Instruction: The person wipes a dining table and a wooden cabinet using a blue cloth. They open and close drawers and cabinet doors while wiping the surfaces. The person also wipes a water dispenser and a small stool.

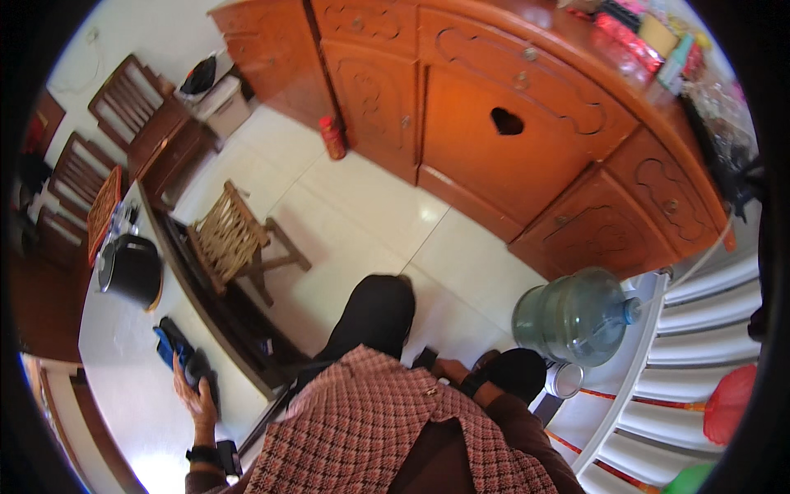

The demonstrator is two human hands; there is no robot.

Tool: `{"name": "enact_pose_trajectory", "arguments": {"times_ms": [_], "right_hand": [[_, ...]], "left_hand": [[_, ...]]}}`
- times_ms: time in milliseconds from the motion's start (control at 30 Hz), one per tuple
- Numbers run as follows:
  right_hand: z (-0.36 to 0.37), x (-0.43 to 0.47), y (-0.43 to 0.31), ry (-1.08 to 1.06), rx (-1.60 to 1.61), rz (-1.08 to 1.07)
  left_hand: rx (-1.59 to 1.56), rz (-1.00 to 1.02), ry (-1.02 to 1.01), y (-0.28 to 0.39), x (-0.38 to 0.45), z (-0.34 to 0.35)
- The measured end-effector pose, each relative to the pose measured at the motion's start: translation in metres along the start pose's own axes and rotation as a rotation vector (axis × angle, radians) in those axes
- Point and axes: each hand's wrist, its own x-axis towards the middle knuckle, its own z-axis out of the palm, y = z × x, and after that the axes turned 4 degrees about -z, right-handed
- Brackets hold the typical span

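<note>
My left hand (196, 395) is on a crumpled black-and-blue cloth (196, 365) on the white tabletop (117, 346). The cloth lies between its thumb and its stretched fingers. A black band with a small black box circles that wrist. Behind the cloth stands a black kettle (131, 265) with a handle. My right hand (453, 370) rests low near my right knee, beside a small dark block-like object (424, 357). Whether its fingers grip that object cannot be made out. A dark band is on the right wrist too.
A woven-seat folding stool (228, 238) stands near the table edge. A large plastic water bottle (571, 318) lies at the right by a white radiator (703, 339), with a round tin (565, 380) close by. Beyond are an orange wooden cabinet (494, 167), a red bottle (333, 139) and wooden chairs (145, 117).
</note>
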Motion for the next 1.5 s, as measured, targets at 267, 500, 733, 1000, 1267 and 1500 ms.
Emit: {"name": "enact_pose_trajectory", "arguments": {"times_ms": [267, 500, 733, 1000, 1267, 1500], "right_hand": [[0.01, 0.056, 0.022, -0.247, -0.13, 0.084], [-0.06, 0.037, -0.003, 0.113, 0.176, 0.547], [-0.162, 0.068, -0.027, 0.324, 0.06, 0.488], [-0.235, 0.063, -0.124, 0.597, -0.004, 0.545], [-0.274, 0.039, -0.089, 0.748, -0.089, 0.621], [-0.338, 0.081, -0.042, 0.877, -0.695, 0.459]], "left_hand": [[0.028, -0.101, -0.01, 0.004, 0.001, 0.005], [0.158, -0.119, -0.117, 0.014, 0.038, 0.02], [0.213, -0.022, -0.233, 0.024, 0.081, 0.024], [0.202, 0.04, -0.26, 0.024, 0.084, 0.019], [0.254, 0.069, -0.232, 0.027, 0.084, 0.026], [0.139, 0.065, -0.143, 0.036, 0.085, 0.034]]}}
